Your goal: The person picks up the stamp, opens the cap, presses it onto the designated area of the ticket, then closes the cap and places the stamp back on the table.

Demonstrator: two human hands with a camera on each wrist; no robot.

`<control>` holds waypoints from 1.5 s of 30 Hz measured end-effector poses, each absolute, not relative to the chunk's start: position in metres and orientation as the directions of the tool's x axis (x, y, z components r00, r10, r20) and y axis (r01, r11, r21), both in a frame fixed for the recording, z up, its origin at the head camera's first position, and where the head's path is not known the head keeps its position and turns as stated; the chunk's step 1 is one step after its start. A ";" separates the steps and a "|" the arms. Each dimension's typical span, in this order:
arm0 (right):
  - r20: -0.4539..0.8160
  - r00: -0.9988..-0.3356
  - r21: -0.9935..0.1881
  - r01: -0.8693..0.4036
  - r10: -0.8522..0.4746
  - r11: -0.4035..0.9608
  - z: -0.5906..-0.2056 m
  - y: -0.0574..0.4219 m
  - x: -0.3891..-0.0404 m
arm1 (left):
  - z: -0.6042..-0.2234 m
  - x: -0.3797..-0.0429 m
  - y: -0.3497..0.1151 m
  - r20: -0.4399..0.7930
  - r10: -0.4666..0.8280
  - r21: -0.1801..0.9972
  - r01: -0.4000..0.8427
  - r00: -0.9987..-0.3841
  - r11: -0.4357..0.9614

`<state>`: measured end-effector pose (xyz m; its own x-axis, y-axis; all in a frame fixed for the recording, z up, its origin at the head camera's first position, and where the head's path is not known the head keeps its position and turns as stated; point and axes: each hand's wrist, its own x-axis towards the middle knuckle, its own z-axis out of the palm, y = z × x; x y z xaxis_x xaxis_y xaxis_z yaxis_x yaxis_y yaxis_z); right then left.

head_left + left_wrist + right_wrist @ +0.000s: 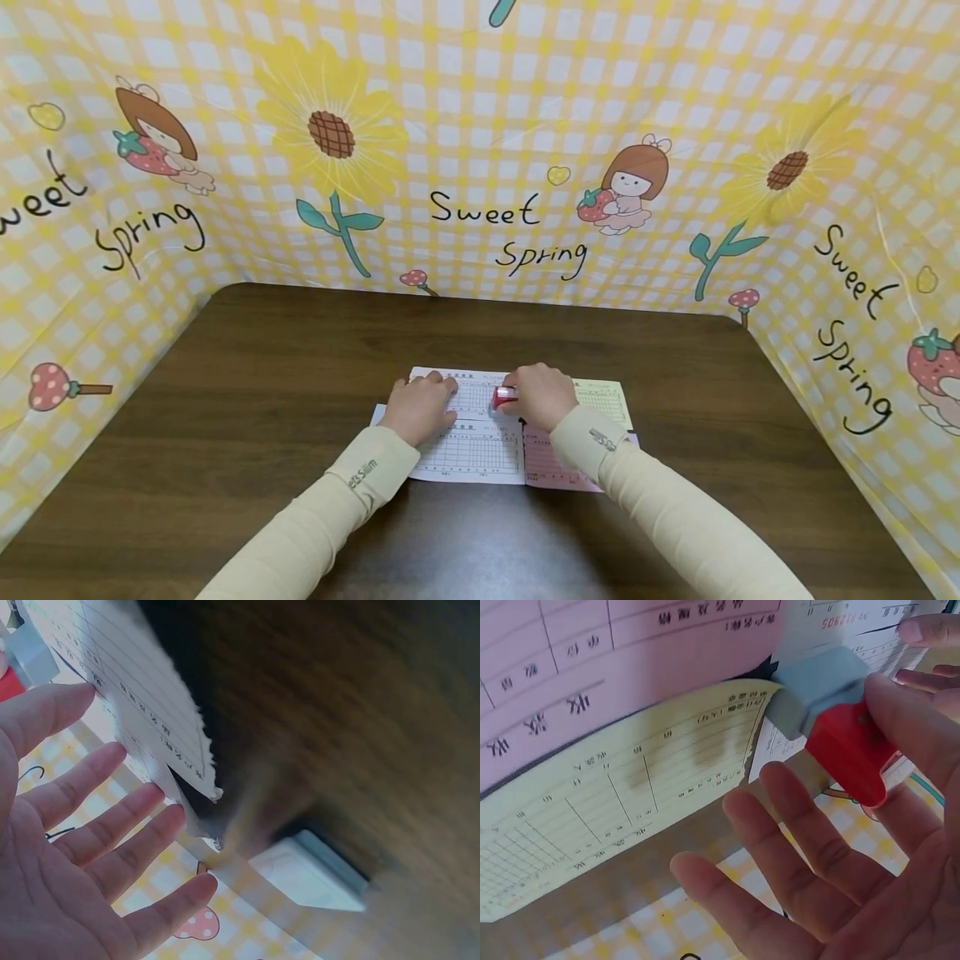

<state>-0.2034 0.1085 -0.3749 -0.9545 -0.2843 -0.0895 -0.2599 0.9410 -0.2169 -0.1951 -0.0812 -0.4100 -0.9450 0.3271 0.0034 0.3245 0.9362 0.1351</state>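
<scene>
My right hand [546, 395] pinches a red stamp [847, 754] with a pale grey base between thumb and index finger, the other fingers spread out. The stamp's base sits right at the upper white form [472, 397]. Over the left part of that form lies my left hand [422, 408], fingers extended, fingertips at the paper in the left wrist view. A second white form [472, 454] lies nearer me. At the right are a pink form [558, 467] and a yellow form [622, 780], partly covered by my right hand and sleeve in the head view.
The forms lie on a dark brown wooden table [262, 400]. A yellow-checked cloth [465, 150] with printed flowers rises behind the table and along both sides. In the left wrist view, a pale, flat block-like thing [307, 874] shows beside the papers.
</scene>
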 end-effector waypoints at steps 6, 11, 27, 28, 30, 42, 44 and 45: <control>-0.068 -0.949 -0.145 -0.296 -0.308 0.944 -0.375 0.101 -0.207 | -0.410 -0.195 -0.083 -0.012 0.317 0.136 0.313 -0.948 0.940; -0.063 -0.945 -0.101 -0.314 -0.321 0.944 -0.376 0.095 -0.208 | -0.410 -0.195 -0.086 -0.014 0.305 0.138 0.300 -0.952 0.944; -0.108 -0.949 -0.195 -0.272 -0.297 0.942 -0.374 0.109 -0.205 | -0.409 -0.191 -0.086 -0.004 0.322 0.146 0.318 -0.947 0.937; -0.107 -0.949 -0.201 -0.272 -0.297 0.941 -0.374 0.109 -0.205 | -0.409 -0.191 -0.086 0.002 0.325 0.145 0.322 -0.946 0.935; -0.098 -0.947 -0.208 -0.280 -0.305 0.937 -0.373 0.111 -0.205 | -0.409 -0.191 -0.087 0.016 0.332 0.141 0.330 -0.943 0.933; -0.077 -0.940 -0.204 -0.312 -0.333 0.928 -0.370 0.114 -0.202 | -0.406 -0.191 -0.090 0.045 0.342 0.153 0.345 -0.938 0.926; -0.075 -0.939 -0.202 -0.314 -0.335 0.928 -0.369 0.114 -0.202 | -0.406 -0.190 -0.090 0.051 0.344 0.153 0.347 -0.938 0.925; -0.075 -0.939 -0.202 -0.315 -0.335 0.927 -0.369 0.114 -0.202 | -0.407 -0.190 -0.091 0.055 0.344 0.152 0.349 -0.937 0.925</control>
